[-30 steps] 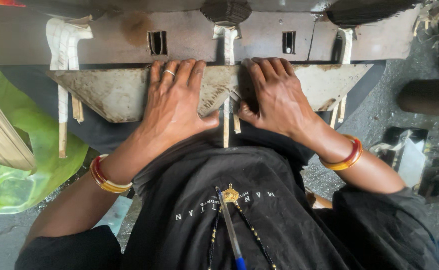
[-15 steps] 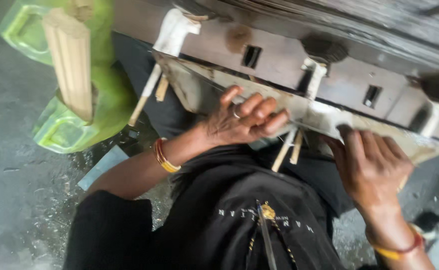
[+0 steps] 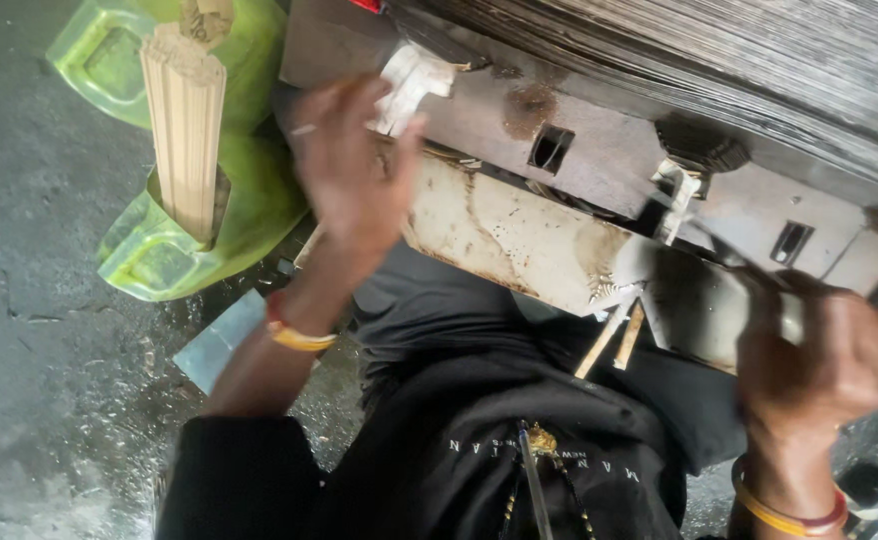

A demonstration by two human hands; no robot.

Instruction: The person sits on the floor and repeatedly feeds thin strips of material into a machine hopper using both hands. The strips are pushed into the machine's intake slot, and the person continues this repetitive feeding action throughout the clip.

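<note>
Right now our left hand (image 3: 354, 165) hangs blurred at about ten o'clock in the view, fingers spread and loosely apart, closed on nothing that we can make out. It sits over the upper-left end of the worn metal plate (image 3: 519, 245) and just below the white strip (image 3: 407, 85) that sticks out of the grey machine body (image 3: 599, 150).

Our right hand (image 3: 834, 360) is down at four o'clock, fingers curled over the plate's lower-right end; whether it truly grips the edge we cannot tell through the blur.

So the plate lies between our two hands, its long axis running from ten o'clock down to four o'clock, tilted across the view. The left hand is the nearer one to the bundle of pale sticks (image 3: 187, 125), which stands upright in the green plastic container (image 3: 224, 215) at nine o'clock, just beside that hand but not touching it. Two thin sticks (image 3: 614, 338) hang below the plate's middle.
</note>
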